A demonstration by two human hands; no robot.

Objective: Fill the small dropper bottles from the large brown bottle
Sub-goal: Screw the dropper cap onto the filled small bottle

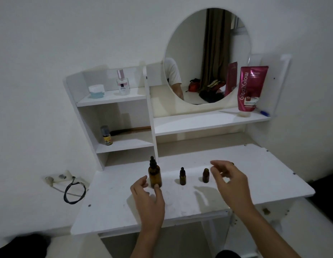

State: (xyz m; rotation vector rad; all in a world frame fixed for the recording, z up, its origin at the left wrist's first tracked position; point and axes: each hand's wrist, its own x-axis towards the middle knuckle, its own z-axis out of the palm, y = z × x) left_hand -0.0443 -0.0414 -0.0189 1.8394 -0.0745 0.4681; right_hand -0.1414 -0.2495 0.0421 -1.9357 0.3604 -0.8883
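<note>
Head view: on a white vanity table, the large brown bottle stands upright at ten o'clock from the left hand, whose loose fingers touch its base, likely about to grasp. Two small dropper bottles stand rightward, one uncapped for filling. The right hand hovers relaxed at two o'clock, holding nothing.

I see a white vanity table against a white wall, holding a large amber-brown bottle with a black dropper cap and two small dark brown bottles. On the white shelves stand a magenta tube with white lettering, a clear perfume bottle with a pink cap, and a pale blue jar with a white lid. A small can there is yellow with a grey cap.
</note>
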